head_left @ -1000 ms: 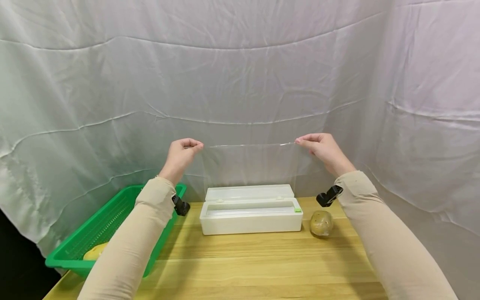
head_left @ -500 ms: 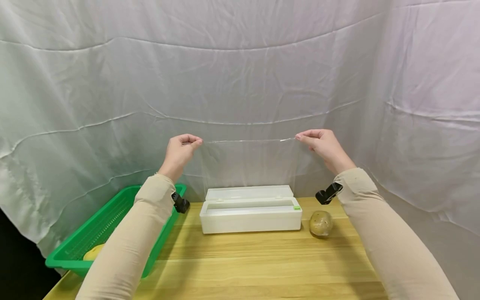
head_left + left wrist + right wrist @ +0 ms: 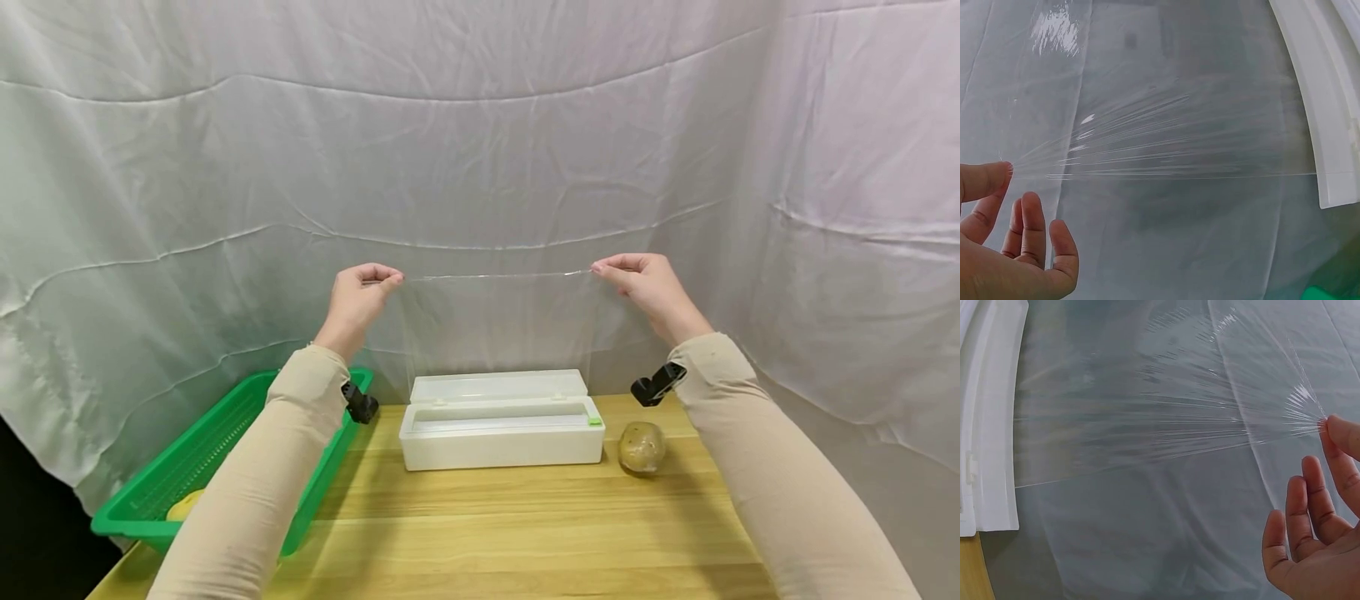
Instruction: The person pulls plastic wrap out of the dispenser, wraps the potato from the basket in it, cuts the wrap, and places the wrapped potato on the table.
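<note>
A sheet of clear plastic wrap (image 3: 498,321) stretches upright between both hands and runs down to the white wrap dispenser box (image 3: 502,446). My left hand (image 3: 358,304) pinches its upper left corner between thumb and forefinger. At the upper right corner, my right hand (image 3: 648,292) pinches it the same way. Creases fan out from each pinch in the wrist views, and the other fingers stand loosely away from the wrap (image 3: 1147,137). The box's lid (image 3: 498,385) is tipped back, and a small green piece (image 3: 595,422) sits at the right of its front edge.
Right of the box, a potato (image 3: 642,448) with a shiny film-like surface rests on the wooden table (image 3: 480,542). A green basket (image 3: 225,417) stands at the left, partly behind the left sleeve, with a yellowish potato-like item (image 3: 184,505) inside. A grey curtain (image 3: 480,167) hangs behind.
Both hands have risen slightly, drawing the top edge of the plastic wrap higher above the box. The box shifted very slightly; the potato and basket stay in place.
</note>
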